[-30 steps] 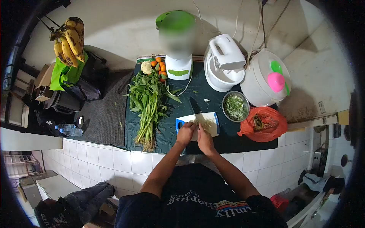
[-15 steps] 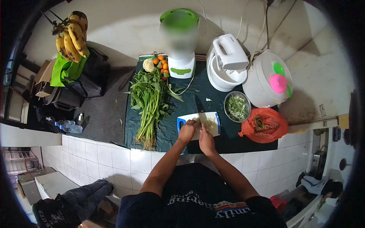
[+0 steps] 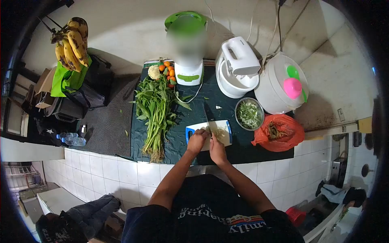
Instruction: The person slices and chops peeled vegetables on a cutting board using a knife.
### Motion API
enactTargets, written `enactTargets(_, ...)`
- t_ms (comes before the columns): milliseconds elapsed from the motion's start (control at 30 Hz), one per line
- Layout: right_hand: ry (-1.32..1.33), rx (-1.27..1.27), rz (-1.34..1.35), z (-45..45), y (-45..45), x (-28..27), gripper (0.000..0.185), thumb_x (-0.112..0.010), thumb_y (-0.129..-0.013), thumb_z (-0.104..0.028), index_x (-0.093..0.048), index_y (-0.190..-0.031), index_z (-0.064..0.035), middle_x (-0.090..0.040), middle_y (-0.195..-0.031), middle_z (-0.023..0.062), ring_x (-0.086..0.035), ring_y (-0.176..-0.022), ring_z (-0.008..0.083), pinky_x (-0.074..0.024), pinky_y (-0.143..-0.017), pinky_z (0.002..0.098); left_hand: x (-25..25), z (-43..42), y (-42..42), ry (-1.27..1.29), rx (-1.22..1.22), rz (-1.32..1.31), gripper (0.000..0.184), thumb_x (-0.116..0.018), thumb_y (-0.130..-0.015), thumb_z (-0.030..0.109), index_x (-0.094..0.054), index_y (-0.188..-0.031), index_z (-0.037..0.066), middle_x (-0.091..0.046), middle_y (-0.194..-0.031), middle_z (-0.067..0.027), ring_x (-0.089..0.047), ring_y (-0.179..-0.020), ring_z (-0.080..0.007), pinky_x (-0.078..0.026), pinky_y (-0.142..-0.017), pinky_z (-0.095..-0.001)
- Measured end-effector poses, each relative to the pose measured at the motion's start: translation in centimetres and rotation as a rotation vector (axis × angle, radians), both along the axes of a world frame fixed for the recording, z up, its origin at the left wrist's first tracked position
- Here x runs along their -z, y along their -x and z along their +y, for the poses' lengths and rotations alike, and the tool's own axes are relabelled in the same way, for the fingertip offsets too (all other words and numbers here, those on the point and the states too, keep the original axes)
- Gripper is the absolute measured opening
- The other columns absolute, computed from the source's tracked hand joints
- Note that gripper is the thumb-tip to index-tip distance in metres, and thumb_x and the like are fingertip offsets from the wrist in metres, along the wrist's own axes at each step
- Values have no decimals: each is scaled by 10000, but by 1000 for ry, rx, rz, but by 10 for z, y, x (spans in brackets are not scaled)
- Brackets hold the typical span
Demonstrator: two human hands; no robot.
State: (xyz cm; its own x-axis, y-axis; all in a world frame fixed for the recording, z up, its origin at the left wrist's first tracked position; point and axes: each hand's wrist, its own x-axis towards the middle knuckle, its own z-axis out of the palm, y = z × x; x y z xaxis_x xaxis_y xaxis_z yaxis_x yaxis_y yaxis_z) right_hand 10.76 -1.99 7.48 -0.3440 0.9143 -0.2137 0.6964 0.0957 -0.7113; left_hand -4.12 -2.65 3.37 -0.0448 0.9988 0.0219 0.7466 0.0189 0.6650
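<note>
My right hand (image 3: 218, 151) is closed around the handle of a kitchen knife (image 3: 208, 113), its dark blade pointing away from me across the cutting board. Beside the blade, my left hand (image 3: 197, 140) has its fingers curled down on the board; what they hold is hidden. The white cutting board (image 3: 226, 126) with blue ends carries small pale chopped pieces (image 3: 221, 133) to the right of the knife. A metal bowl (image 3: 262, 117) of chopped greens (image 3: 249, 113) stands just beyond the board's right side. Left of the board lies a bunch of leafy greens (image 3: 154, 109) with roots toward me.
Behind are a blender (image 3: 189, 71), a stand mixer (image 3: 242, 60) and a large white lidded container (image 3: 275, 87). An orange plastic bag (image 3: 289, 137) sits at right. Tomatoes (image 3: 170, 73) and cauliflower (image 3: 154, 72) lie at back left. Bananas (image 3: 75, 44) hang at left. Another person (image 3: 89, 212) is lower left.
The view has shifted slightly, so the counter things appear a little further left. Both hands remain at the board, with the knife still in my right hand.
</note>
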Motion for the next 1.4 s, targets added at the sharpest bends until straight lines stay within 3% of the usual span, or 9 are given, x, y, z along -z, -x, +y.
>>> enactTargets(100, 32, -8, -68, -8, -4, -6, 476, -482, -1044, -155, -426, -1493, -8, -662, -1090, 326, -639, -1031, 489, -500, -888, 532, 5, 0, 2, -5, 58, 50, 273, -594, -888, 107, -690, -1142, 79, -675, -1139, -116, -651, -1030, -355, -566, -864, -453)
enactTargets(267, -34, -18, -105, -21, -8, 16, 474, -483, -1043, -159, -423, -1492, -17, -656, -1107, 328, -643, -1027, 485, -503, -888, 538, 11, 0, 1, -50, 43, 20, 247, -610, -863, 82, -708, -1090, 76, -678, -1135, -106, -647, -1034, -353, -566, -862, -452)
enactTargets(667, -26, -24, -83, -24, -7, 2, 493, -490, -1040, -153, -400, -1504, -13, -666, -1090, 311, -649, -998, 479, -502, -880, 539, 18, -1, -2, -131, -57, -80, 138, -675, -859, 120, -721, -978, 66, -652, -980, -110, -648, -965, -334, -563, -809, -444)
enactTargets(800, -104, -17, -56, -25, -5, 19, 505, -486, -1043, -161, -382, -1515, -15, -669, -1079, 304, -647, -991, 482, -502, -890, 533, 14, -1, -2, -115, -46, -69, 151, -678, -858, 123, -726, -990, 69, -654, -974, -107, -645, -956, -339, -556, -815, -446)
enactTargets(867, -26, -13, -190, -16, 3, 10, 495, -483, -1046, -171, -398, -1510, -21, -669, -1089, 305, -652, -993, 477, -510, -890, 522, 16, 1, -2, -96, -42, -50, 164, -680, -854, 117, -730, -1002, 67, -654, -972, -114, -643, -965, -343, -555, -831, -440)
enactTargets(1067, -26, -8, -77, -13, -2, 7, 469, -485, -1044, -175, -441, -1487, -27, -673, -1083, 302, -659, -979, 471, -526, -861, 519, 15, 2, -2, -55, -75, -168, 183, -684, -844, 106, -731, -1010, 47, -660, -1006, -135, -635, -995, -352, -546, -864, -448)
enactTargets(1400, -56, -26, -102, -12, 2, 11, 475, -484, -1040, -159, -432, -1491, -19, -670, -1079, 317, -653, -991, 481, -515, -869, 531, 18, 1, 1, -74, -35, -125, 188, -694, -862, 114, -717, -1032, 37, -668, -1058, -151, -638, -1023, -386, -535, -879, -468)
